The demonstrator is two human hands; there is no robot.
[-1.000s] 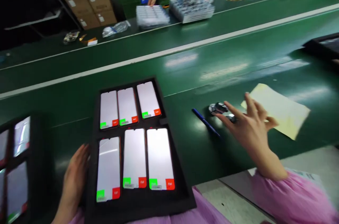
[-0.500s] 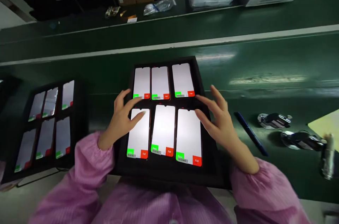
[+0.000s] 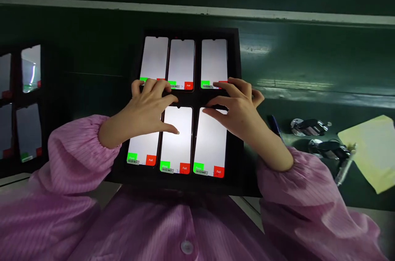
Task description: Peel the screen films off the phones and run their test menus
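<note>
Several smartphones with lit white screens lie in two rows in a black tray [image 3: 234, 55]; their lower corners carry green Pass and red Fail boxes. My left hand [image 3: 146, 107] reaches over the gap between the rows, fingers apart, its thumb above the front middle phone [image 3: 175, 146]. Partly under this hand lies the front left phone [image 3: 142, 146]. Over the top end of the front right phone [image 3: 210, 142], my right hand [image 3: 239, 105] is curved with fingers apart. Its index finger is at the lower edge of the back right phone [image 3: 214, 61]. Neither hand holds a phone.
Another dark tray with lit phones [image 3: 29, 129] is at the left, cut off by the view. Right of my tray are a blue pen [image 3: 275, 127], two small black-and-metal devices [image 3: 308, 126], a yellow sheet [image 3: 373, 154] and a silvery pen-like object [image 3: 345, 166].
The view has tipped downward, so the far shelf has left it. Both hands have moved inward over the phones, the left thumb now above the front middle one. The phones still lie in the tray.
</note>
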